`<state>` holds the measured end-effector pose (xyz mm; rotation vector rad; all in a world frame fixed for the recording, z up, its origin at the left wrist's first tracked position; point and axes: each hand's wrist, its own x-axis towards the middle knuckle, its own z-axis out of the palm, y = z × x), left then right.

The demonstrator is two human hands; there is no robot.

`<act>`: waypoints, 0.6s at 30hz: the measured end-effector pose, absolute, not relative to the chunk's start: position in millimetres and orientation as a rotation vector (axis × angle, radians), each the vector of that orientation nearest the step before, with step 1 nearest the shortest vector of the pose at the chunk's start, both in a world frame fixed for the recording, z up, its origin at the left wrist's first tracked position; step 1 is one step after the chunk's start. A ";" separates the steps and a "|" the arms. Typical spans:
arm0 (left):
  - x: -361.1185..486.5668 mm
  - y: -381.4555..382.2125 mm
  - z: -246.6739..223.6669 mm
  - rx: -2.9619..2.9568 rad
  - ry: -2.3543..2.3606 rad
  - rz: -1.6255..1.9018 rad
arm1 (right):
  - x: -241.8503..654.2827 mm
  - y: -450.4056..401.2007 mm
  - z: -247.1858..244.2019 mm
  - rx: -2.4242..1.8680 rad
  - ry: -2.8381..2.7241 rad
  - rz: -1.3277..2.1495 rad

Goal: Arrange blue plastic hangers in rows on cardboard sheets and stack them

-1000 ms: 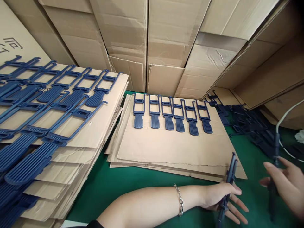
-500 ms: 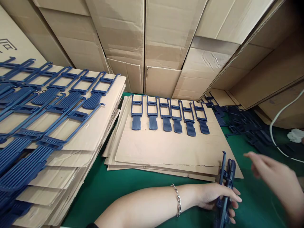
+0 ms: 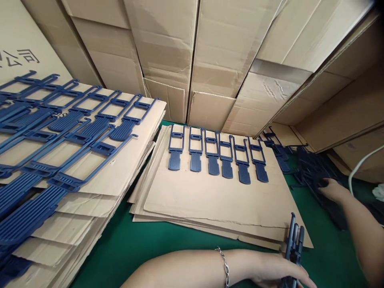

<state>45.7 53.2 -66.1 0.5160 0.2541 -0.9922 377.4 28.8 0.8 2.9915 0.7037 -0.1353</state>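
My left hand (image 3: 276,267) is closed around a few dark blue plastic frame parts (image 3: 295,240), held upright at the lower right; its fingertips are partly cut off by the bottom edge. At the right, my right hand (image 3: 334,191) reaches into a heap of the same dark blue parts (image 3: 312,166), its fingers curled on one of them. On the middle cardboard sheet (image 3: 192,196), several blue frame parts with ribbed tongues (image 3: 195,150) lie in a row along the far side.
A taller stack of cardboard layers (image 3: 99,204) at the left bears many similar blue parts (image 3: 99,148). Cardboard boxes (image 3: 222,52) wall off the back. A white cable (image 3: 360,164) hangs at the right, above the green table top (image 3: 120,244).
My right hand has moved forward onto the heap of parts. My left hand, still holding its parts, sits lower in view. The view has shifted slightly.
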 end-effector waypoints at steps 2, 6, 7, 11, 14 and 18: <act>46.0 52.4 -67.0 0.521 0.233 -1.011 | 374.7 23.2 -1.0 2.982 0.667 -0.151; 44.7 49.9 -70.9 0.536 0.168 -0.979 | 364.2 12.2 3.4 3.005 0.644 -0.184; 43.8 49.5 -71.4 0.542 0.151 -0.958 | 360.0 9.7 7.6 3.011 0.638 -0.174; 38.3 50.7 -68.1 0.546 0.138 -0.896 | 332.9 4.2 35.8 3.136 0.576 -0.115; 34.6 53.2 -63.4 0.562 0.134 -0.879 | 305.2 4.2 58.2 3.312 0.505 -0.112; 31.2 55.4 -60.5 0.585 0.103 -0.835 | 279.3 2.1 72.6 3.441 0.553 -0.147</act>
